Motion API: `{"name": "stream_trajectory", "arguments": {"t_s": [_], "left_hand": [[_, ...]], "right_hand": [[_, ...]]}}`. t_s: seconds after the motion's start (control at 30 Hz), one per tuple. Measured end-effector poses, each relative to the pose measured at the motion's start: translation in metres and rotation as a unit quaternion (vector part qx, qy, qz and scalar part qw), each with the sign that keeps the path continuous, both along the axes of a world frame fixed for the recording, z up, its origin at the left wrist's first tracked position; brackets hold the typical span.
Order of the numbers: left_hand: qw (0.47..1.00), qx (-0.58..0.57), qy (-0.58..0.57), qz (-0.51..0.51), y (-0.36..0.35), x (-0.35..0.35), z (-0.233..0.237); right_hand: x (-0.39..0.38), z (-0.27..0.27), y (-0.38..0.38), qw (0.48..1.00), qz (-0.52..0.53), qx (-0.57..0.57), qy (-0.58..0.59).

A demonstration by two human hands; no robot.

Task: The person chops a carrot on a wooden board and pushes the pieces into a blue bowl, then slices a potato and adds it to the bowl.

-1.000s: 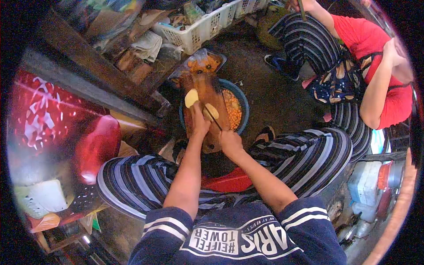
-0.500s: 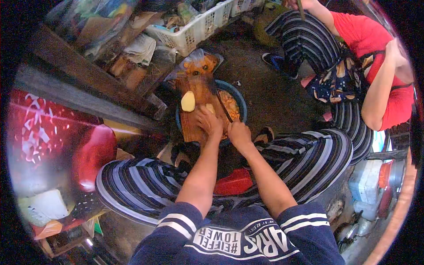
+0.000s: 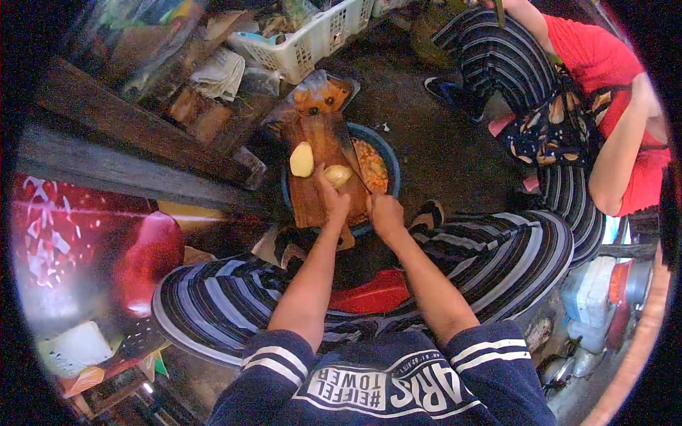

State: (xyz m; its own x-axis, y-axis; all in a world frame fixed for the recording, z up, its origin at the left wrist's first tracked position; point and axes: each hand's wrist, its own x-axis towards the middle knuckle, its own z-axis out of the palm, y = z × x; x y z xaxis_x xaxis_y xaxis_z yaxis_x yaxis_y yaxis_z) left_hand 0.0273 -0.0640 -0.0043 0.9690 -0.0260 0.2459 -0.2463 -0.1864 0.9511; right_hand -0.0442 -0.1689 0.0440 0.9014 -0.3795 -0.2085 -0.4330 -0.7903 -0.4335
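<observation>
Left hand (image 3: 332, 202) pinches a peeled potato piece (image 3: 338, 175); right hand (image 3: 386, 213) has its grip closed round a knife (image 3: 355, 165).

From my feed, largest first: a dark floor (image 3: 433, 149), with a co-worker in a red top (image 3: 604, 64) seated at the right and a white basket (image 3: 312, 39) at the top. Then comes the blue basin (image 3: 396, 170) of orange diced bits, with a wooden cutting board (image 3: 312, 206) laid across it. The potato piece sits on the board at the left grip's fingertips, with the blade just to its right. A second potato half (image 3: 301, 159) lies near on its left, clear of both hands.
</observation>
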Motion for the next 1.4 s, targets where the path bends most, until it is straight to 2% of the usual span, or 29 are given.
{"name": "stream_trajectory", "arguments": {"t_s": [0.17,0.23,0.3,0.4,0.63,0.73,0.8,0.9,1.0,1.07,1.1,1.17,1.3,1.4], "left_hand": [[0.996,0.083,-0.034,-0.017,0.006,0.006,-0.021],[0.993,0.103,-0.058,-0.026,0.010,0.006,-0.014],[0.979,0.175,-0.098,-0.049,0.013,0.004,-0.009],[0.981,0.170,-0.076,-0.060,0.019,0.006,-0.005],[0.978,0.177,-0.104,-0.039,0.021,0.006,-0.008],[0.979,0.178,-0.085,-0.053,0.023,0.009,-0.006],[0.983,0.146,-0.092,-0.054,0.023,0.007,-0.004],[0.991,0.107,-0.076,-0.031,0.022,0.002,0.001],[0.992,0.101,-0.073,-0.032,0.024,0.002,0.000],[0.990,0.113,-0.076,-0.027,0.026,0.002,-0.001],[0.989,0.122,-0.083,-0.023,0.025,0.003,0.000],[0.989,0.123,-0.082,-0.019,0.025,0.001,0.003],[0.992,0.102,-0.073,-0.018,0.026,0.003,0.000],[0.990,0.102,-0.099,0.015,0.024,0.003,-0.008]], "right_hand": [[0.001,0.006,0.007,1.000,-0.010,-0.004,0.001],[0.001,0.013,0.007,1.000,-0.004,-0.023,-0.002],[0.002,0.020,0.008,1.000,-0.009,-0.001,0.007],[0.000,0.028,0.009,0.999,0.020,0.006,0.029],[0.006,0.000,0.017,0.999,0.013,0.004,0.034],[0.018,0.002,0.014,1.000,0.016,-0.010,-0.002],[0.018,0.007,0.010,0.998,0.024,0.033,-0.045],[0.009,0.017,0.011,0.998,0.011,0.020,-0.058],[0.005,0.029,0.019,1.000,0.021,0.017,0.010],[0.005,-0.006,0.021,0.999,0.049,-0.007,0.014],[0.007,-0.009,0.022,0.996,0.076,-0.035,0.015],[0.014,-0.011,0.020,0.997,0.070,-0.018,-0.010],[0.022,0.010,0.014,0.997,0.023,0.032,-0.060],[0.013,0.027,0.014,0.997,0.040,0.037,-0.046]]}}
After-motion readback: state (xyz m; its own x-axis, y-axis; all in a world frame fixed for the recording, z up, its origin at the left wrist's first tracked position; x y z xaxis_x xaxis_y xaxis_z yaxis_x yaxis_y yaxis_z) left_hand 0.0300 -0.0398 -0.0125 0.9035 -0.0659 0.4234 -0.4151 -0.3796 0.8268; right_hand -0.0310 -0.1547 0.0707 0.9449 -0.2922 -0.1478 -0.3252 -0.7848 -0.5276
